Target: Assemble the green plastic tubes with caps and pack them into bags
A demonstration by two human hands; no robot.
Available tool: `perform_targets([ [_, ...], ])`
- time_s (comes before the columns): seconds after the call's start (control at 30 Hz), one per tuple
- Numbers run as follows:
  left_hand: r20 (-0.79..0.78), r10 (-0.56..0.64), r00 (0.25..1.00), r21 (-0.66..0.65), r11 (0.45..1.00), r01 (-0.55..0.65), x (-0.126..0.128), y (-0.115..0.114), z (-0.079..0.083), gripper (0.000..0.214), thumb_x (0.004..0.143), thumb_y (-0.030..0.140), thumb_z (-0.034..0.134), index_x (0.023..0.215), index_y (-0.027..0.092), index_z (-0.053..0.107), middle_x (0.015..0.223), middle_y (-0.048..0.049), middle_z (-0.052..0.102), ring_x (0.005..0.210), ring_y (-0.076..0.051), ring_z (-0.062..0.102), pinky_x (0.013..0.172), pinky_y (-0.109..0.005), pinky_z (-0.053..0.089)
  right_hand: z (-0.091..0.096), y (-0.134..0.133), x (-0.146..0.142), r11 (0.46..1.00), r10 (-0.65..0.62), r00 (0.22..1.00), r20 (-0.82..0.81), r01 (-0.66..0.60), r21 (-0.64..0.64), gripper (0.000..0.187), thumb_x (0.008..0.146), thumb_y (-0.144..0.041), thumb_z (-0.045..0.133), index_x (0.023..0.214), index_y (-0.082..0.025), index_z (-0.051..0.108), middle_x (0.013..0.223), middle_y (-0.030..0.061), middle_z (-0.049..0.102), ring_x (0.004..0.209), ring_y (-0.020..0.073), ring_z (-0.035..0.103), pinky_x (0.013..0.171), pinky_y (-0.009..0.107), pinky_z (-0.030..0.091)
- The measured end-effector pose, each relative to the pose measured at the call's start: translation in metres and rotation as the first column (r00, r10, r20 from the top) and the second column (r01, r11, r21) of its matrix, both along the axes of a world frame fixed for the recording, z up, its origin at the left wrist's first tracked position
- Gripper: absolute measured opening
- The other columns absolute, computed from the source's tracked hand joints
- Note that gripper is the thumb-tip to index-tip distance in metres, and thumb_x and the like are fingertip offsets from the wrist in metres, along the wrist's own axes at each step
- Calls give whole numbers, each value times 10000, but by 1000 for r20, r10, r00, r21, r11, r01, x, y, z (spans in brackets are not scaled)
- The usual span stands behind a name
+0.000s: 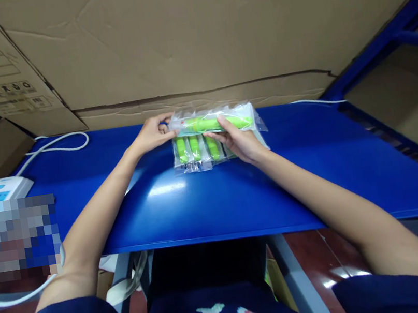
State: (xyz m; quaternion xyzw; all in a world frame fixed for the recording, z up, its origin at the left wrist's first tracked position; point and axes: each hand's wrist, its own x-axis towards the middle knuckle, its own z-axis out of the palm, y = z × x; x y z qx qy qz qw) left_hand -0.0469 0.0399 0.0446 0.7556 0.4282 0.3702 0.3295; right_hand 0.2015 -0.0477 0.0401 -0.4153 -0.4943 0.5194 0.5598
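Observation:
Near the back of the blue table, a clear plastic packet (215, 122) with a long lime-green, pen-like item in it lies crosswise over others. My left hand (155, 133) is closed at the packet's left end, thumb and fingertips at the plastic edge. My right hand (241, 140) grips it from the front right, thumb on top and fingers underneath. Below it, several similar green items in clear bags (194, 148) lie side by side, their lower ends pointing towards me. Their upper parts are hidden by the held packet. The exact kind of green item cannot be made out.
A large cardboard sheet (191, 39) stands behind the blue table (186, 212). A white power strip (4, 189) with a looping cable (61, 142) sits at the left. A blue metal frame (376, 42) rises at the right. A blurred patch covers the left edge.

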Motion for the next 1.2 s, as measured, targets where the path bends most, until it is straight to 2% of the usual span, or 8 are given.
perform_targets([
  [0.2, 96, 115, 989, 70, 990, -122, 11, -16, -19, 578, 813, 286, 734, 1356, 197, 559, 1234, -114, 719, 737, -102, 683, 735, -261, 572, -15, 3, 8, 1000, -8, 990, 142, 10, -13, 607, 797, -727, 737, 1186, -262, 721, 1200, 54, 758, 1326, 300, 640, 1145, 489, 526],
  [0.33, 129, 132, 983, 92, 985, -144, 7, -24, -19, 206, 917, 376, 649, 1016, 204, 592, 1081, -95, 751, 699, -120, 698, 679, -274, 568, -15, 3, 10, 999, -35, 982, 184, 29, 35, 612, 788, -753, 722, 1178, -281, 718, 1122, 32, 776, 1347, 300, 624, 1109, 484, 555],
  [0.43, 112, 228, 967, 92, 967, -239, -5, -22, -18, 198, 942, 380, 610, 881, 201, 549, 896, -87, 736, 714, -160, 698, 721, -318, 575, -7, 2, 7, 997, -31, 996, 81, 25, 71, 614, 721, -725, 801, 1112, -259, 712, 1126, 49, 769, 1275, 311, 670, 1107, 467, 568],
  [0.53, 160, 326, 932, 147, 926, -349, -11, -22, -15, 218, 920, 399, 654, 973, 209, 560, 1119, -110, 722, 925, -199, 712, 932, -401, 565, 2, -1, 4, 997, -5, 1000, 14, 3, 82, 646, 645, -715, 856, 1065, -251, 695, 1123, 71, 763, 1249, 323, 675, 1083, 466, 593],
  [0.67, 69, 261, 963, 332, 904, -269, -9, -27, -13, 244, 843, 353, 753, 1006, 213, 638, 1460, -129, 568, 1390, -303, 520, 1218, -508, 349, 10, -3, 5, 995, 25, 1000, 9, -26, 98, 626, 602, -700, 867, 999, -250, 687, 1152, 87, 749, 1246, 333, 668, 1012, 462, 635],
  [0.87, 151, 56, 987, 49, 997, -64, -10, -20, -18, 414, 978, 538, 526, 929, 176, 723, 1567, -123, 503, 1492, -269, 437, 1258, -423, 308, 10, -3, 7, 994, 56, 998, -22, -54, 97, 571, 609, -683, 869, 930, -243, 696, 1130, 82, 750, 1258, 325, 659, 1053, 468, 609],
  [1.0, 169, -66, 983, -56, 996, 77, -14, -21, -16, 538, 862, 685, 656, 975, 170, 767, 1602, -128, 481, 1534, -310, 383, 1265, -418, 306, 7, -3, 7, 993, 74, 997, -37, -71, 94, 603, 616, -706, 864, 970, -245, 701, 1125, 81, 758, 1235, 323, 667, 1060, 480, 598],
  [1.2, 267, 65, 962, -107, 994, -37, -22, -15, -10, 514, 867, 656, 646, 1063, 191, 745, 1516, -126, 572, 1358, -297, 568, 1048, -406, 517, 28, 5, 36, 993, 70, 996, 49, -74, 87, 776, 671, -894, 654, 1139, -274, 672, 1119, 89, 757, 1108, 325, 715, 741, 421, 638],
])
